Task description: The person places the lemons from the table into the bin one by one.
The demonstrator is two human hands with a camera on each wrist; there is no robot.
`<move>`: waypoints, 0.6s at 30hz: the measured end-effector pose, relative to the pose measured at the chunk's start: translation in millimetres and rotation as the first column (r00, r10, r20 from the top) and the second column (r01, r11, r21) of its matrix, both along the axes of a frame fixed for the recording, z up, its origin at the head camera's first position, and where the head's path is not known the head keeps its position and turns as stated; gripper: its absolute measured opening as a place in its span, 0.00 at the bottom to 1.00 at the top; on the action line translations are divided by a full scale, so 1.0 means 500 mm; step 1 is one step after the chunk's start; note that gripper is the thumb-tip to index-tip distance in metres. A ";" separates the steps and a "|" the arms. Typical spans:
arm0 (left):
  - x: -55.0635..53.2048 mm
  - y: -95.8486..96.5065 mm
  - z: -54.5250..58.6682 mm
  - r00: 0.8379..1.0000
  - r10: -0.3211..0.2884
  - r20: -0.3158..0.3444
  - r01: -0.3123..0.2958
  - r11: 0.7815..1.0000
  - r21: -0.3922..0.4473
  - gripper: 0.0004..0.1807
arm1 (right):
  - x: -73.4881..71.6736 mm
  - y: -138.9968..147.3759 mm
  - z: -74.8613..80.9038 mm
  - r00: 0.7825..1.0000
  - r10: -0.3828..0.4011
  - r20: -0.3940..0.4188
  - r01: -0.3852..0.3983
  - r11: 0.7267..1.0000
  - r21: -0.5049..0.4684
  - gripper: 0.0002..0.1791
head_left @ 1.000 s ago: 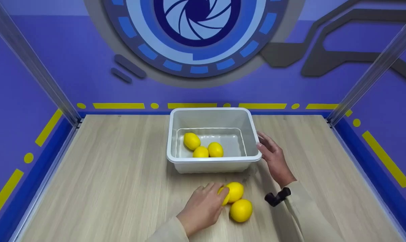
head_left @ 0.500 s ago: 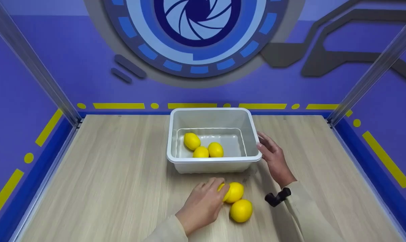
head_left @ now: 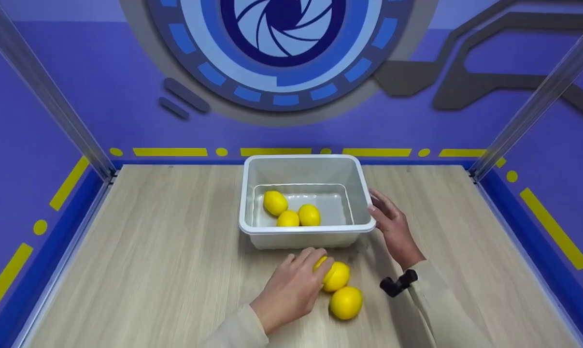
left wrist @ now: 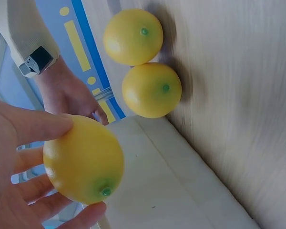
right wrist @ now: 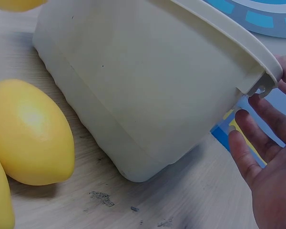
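My left hand [head_left: 291, 285] holds a yellow lemon [left wrist: 86, 160] between thumb and fingers. In the left wrist view, it is raised in front of the pale plastic box, its green-tinged tip facing the camera. Two other lemons lie touching on the table: one [head_left: 338, 278] just beside the held one, another [head_left: 346, 303] nearer the front. My right hand [head_left: 395, 229] touches the box [head_left: 305, 240] at its right rim, with fingers extended loosely along the outside. Several fingers stand apart from the wall in the right wrist view. Inside the box sit three lemons [head_left: 275, 203].
The wooden table [head_left: 165, 251] stretches to both sides of the box. Blue-purple panels [head_left: 74, 87] with yellow marks enclose it at the back and sides. Clear corner posts [head_left: 528, 106] rise at the back. A black device [head_left: 398, 283] sits on the right wrist.
My left hand has moved slightly forward toward the box, carrying the lemon with it and showing more of the lemon behind. My right hand, the box and the other lemons stay put.
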State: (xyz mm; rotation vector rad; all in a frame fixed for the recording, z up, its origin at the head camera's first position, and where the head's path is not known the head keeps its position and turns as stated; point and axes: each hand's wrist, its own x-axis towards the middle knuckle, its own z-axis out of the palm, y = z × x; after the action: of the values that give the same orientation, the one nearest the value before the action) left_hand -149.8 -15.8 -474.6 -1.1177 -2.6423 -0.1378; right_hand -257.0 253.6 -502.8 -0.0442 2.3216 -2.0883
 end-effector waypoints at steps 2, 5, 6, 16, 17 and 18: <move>-0.002 -0.001 0.003 1.000 -0.006 -0.016 0.006 1.000 0.012 0.27 | 0.000 0.000 -0.001 1.000 0.000 0.000 0.000 1.000 0.006 0.31; -0.005 -0.003 0.007 0.999 -0.012 -0.042 0.013 1.000 0.029 0.26 | 0.000 0.000 -0.001 1.000 0.001 0.003 -0.001 1.000 0.015 0.32; -0.006 -0.004 0.008 0.998 -0.013 -0.055 0.014 0.999 0.035 0.26 | 0.001 0.000 0.000 1.000 0.000 0.003 0.000 1.000 0.017 0.32; -0.017 -0.009 0.029 0.996 -0.017 -0.092 0.027 0.993 0.117 0.25 | 0.003 -0.001 -0.001 1.000 -0.007 -0.006 0.007 1.000 0.003 0.31; -0.019 -0.009 0.031 0.995 -0.016 -0.096 0.028 0.992 0.125 0.24 | 0.003 -0.001 -0.001 1.000 -0.007 -0.007 0.007 1.000 0.001 0.31; -0.020 -0.009 0.033 0.995 -0.016 -0.102 0.029 0.991 0.132 0.24 | 0.003 -0.001 0.000 1.000 -0.006 -0.005 0.006 1.000 0.002 0.31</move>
State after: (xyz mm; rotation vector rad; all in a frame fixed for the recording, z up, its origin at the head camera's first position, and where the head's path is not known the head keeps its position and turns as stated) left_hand -159.5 -20.4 -458.0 -1.0815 -2.4929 -0.2513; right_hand -255.6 253.3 -503.0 -0.0422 2.3293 -2.0913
